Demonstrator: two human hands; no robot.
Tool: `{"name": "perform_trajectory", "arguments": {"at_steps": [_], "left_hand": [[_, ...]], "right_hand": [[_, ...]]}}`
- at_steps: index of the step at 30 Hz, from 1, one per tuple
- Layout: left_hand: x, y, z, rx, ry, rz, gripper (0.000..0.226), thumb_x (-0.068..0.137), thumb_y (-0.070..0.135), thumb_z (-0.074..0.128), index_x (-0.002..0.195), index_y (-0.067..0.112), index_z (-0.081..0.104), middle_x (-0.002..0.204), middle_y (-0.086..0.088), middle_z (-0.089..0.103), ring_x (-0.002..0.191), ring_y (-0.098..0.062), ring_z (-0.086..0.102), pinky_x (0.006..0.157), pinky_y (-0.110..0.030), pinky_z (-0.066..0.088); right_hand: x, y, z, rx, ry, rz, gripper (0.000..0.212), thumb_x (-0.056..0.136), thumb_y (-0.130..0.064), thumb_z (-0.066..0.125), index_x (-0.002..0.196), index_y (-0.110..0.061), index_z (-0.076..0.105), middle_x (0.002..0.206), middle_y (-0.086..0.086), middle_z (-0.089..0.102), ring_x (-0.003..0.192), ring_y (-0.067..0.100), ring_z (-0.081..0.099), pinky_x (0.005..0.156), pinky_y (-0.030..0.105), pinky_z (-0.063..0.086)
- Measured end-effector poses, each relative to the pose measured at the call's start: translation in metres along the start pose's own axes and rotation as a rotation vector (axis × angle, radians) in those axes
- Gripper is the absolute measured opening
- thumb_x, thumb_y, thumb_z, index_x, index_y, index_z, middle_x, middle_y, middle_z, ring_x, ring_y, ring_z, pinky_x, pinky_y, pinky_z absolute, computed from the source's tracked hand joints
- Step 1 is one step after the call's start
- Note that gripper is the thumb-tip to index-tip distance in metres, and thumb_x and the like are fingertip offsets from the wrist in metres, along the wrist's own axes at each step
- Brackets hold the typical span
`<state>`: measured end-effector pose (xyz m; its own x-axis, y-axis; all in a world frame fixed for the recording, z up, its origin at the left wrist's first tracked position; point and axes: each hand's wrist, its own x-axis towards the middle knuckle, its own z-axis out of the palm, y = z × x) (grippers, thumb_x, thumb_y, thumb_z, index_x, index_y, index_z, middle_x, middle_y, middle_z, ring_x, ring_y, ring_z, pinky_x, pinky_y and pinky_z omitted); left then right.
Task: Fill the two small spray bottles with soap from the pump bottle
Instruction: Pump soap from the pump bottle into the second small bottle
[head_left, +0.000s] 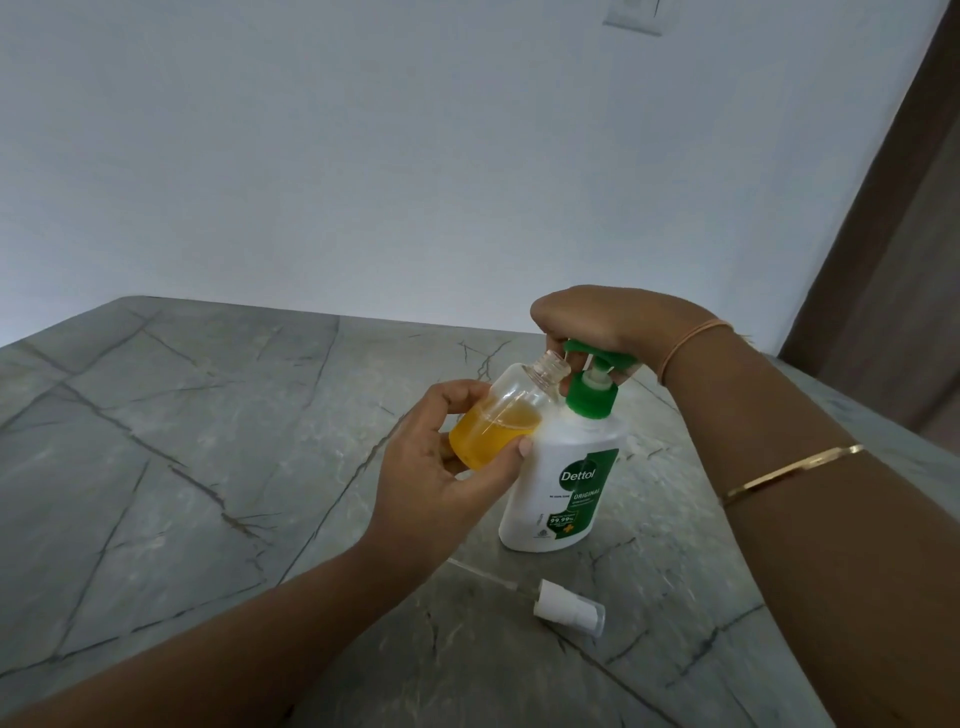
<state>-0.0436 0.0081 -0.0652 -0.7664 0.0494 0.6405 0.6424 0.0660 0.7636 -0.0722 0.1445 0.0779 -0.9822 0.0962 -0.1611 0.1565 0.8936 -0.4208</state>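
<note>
Gripping light, likely slick spray bottle (511, 410) by its base, L hand (431, 467) tilts it; R hand (597, 322) clasps pump bottle (566, 483) top.

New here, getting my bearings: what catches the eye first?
The left hand holds a tilted small bottle, part full of orange soap, mid-frame. Its open neck is at the green pump, gripped by the right hand, on a white soap bottle. A spray cap lies nearer on the table.

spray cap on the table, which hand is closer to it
Left. The left hand holds the small bottle up-left of the spray cap; the right hand sits farther back on the pump head.
</note>
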Motion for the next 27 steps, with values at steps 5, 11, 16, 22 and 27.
{"name": "perform_trajectory", "arguments": {"at_steps": [5, 11, 16, 22, 27], "left_hand": [[0.000, 0.001, 0.000, -0.021, 0.001, 0.005, 0.040, 0.068, 0.050, 0.065, 0.102, 0.036, 0.052, 0.102, 0.010, 0.062, 0.085, -0.010, 0.066, 0.063, -0.021, 0.056], [0.000, 0.003, 0.000, -0.041, 0.004, -0.003, 0.043, 0.067, 0.050, 0.065, 0.104, 0.033, 0.052, 0.102, 0.007, 0.062, 0.085, -0.012, 0.066, 0.064, -0.025, 0.057], [-0.001, 0.002, 0.001, -0.032, -0.012, 0.005, 0.042, 0.067, 0.051, 0.065, 0.103, 0.035, 0.052, 0.104, 0.006, 0.061, 0.087, -0.017, 0.066, 0.064, -0.026, 0.057], [-0.001, 0.000, 0.001, -0.012, -0.010, 0.009, 0.041, 0.067, 0.052, 0.064, 0.102, 0.036, 0.051, 0.105, 0.008, 0.061, 0.089, -0.016, 0.065, 0.066, -0.026, 0.058], [-0.001, 0.001, 0.001, -0.017, -0.004, 0.016, 0.039, 0.067, 0.051, 0.064, 0.101, 0.035, 0.051, 0.103, 0.008, 0.061, 0.087, -0.015, 0.065, 0.065, -0.023, 0.056]], "right_hand": [[0.000, 0.000, 0.004, 0.002, 0.026, -0.004, 0.029, 0.084, -0.020, 0.035, 0.064, -0.009, 0.053, 0.041, -0.002, 0.057, 0.057, 0.021, 0.048, 0.051, 0.022, 0.038], [0.000, 0.002, 0.009, 0.065, -0.002, 0.022, 0.031, 0.085, -0.022, 0.036, 0.061, -0.010, 0.052, 0.072, 0.010, 0.054, 0.067, 0.026, 0.046, 0.062, 0.027, 0.041], [-0.001, 0.001, 0.005, 0.045, 0.053, -0.019, 0.027, 0.085, -0.021, 0.035, 0.067, -0.011, 0.052, 0.052, 0.000, 0.058, 0.045, 0.017, 0.051, 0.044, 0.017, 0.040], [-0.001, 0.000, -0.004, -0.060, 0.028, -0.031, 0.044, 0.083, -0.027, 0.033, 0.071, -0.005, 0.069, 0.087, 0.016, 0.068, 0.061, 0.022, 0.052, 0.052, 0.022, 0.041], [0.001, 0.001, 0.001, -0.010, 0.018, -0.027, 0.034, 0.083, -0.022, 0.033, 0.065, -0.008, 0.059, 0.042, -0.005, 0.061, 0.054, 0.017, 0.048, 0.045, 0.017, 0.037]]}}
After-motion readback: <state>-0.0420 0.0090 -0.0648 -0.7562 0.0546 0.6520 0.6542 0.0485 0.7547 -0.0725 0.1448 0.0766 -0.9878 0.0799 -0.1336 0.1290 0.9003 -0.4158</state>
